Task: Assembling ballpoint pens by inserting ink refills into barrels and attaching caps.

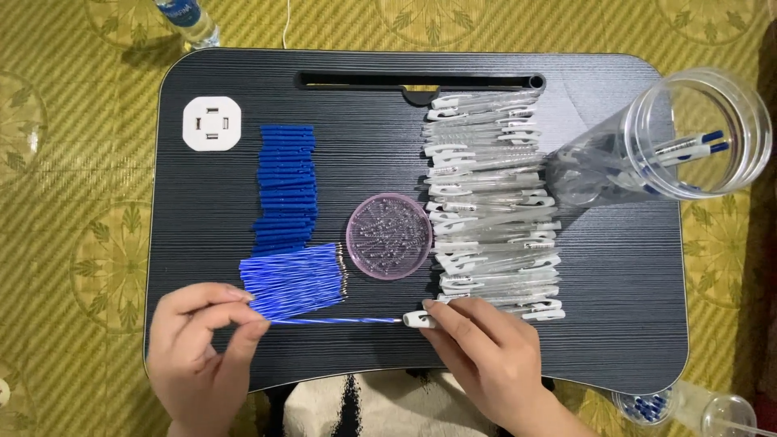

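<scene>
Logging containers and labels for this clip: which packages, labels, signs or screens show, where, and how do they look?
Clear plastic water bottle, top left on the floor mat: blue-and-white label band.
Big clear round plastic jar, right edge of the dark lap table: unlabelled, a few pens inside.
Small clear plastic jar, bottom right: blue pieces inside.
No signs or screens.

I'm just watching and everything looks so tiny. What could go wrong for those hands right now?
The left hand pinches a thin blue refill by one end, so its tip may miss the clear barrel under the right hand. That hand lies against the stacked barrels and might nudge them. The pink dish of small springs sits close and could be knocked.
</scene>
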